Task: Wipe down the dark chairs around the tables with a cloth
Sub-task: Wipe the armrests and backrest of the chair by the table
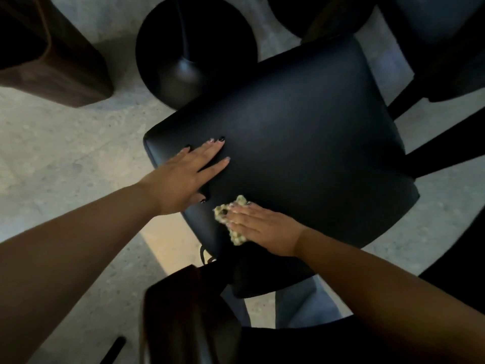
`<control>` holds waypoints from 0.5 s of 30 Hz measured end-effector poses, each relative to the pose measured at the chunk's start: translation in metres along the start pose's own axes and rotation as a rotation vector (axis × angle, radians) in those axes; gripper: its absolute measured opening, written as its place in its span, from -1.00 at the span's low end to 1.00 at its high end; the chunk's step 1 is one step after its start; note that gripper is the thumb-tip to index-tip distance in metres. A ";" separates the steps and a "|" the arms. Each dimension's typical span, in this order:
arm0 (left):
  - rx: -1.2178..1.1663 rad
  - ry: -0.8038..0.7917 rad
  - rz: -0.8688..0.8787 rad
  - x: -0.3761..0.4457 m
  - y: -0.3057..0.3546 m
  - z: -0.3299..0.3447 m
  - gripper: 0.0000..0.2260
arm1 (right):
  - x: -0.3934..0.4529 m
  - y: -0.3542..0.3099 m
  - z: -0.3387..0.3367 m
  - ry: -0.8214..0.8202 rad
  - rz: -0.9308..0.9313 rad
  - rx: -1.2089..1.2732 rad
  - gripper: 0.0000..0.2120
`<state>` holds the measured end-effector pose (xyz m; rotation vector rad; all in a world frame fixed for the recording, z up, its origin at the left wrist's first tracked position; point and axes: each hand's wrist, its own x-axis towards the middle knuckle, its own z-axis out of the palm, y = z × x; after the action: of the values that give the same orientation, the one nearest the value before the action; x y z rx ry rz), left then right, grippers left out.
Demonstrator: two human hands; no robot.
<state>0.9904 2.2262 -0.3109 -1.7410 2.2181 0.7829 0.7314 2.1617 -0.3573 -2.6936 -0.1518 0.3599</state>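
While our left hand lies flat on the chair seat and our right hand presses straight fingers on the cloth at 6 o'clock, the small cloth may slip free.

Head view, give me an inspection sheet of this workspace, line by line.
Surface: dark chair seat, smooth, no visible marks.
Job's things: pale cloth on the seat's near edge.
Clutter: nothing seen.
Hands: left hand flat on the seat; right hand presses the cloth, fingers straight.
Cables: nothing seen.
Surroundings: concrete floor, round table base, second chair, brown wooden furniture.
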 end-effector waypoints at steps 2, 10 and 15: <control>0.058 -0.061 -0.018 0.020 0.006 -0.005 0.06 | -0.023 0.031 -0.013 0.050 0.137 0.012 -0.50; 0.145 -0.268 -0.168 0.082 0.021 -0.024 0.40 | -0.086 0.140 -0.044 0.344 0.887 0.040 -0.40; 0.190 -0.268 -0.198 0.081 0.024 -0.019 0.39 | -0.070 0.140 -0.044 0.515 1.148 0.148 -0.44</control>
<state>0.9479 2.1526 -0.3268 -1.6266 1.8490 0.6895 0.6833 2.0063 -0.3616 -2.3364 1.5115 -0.0374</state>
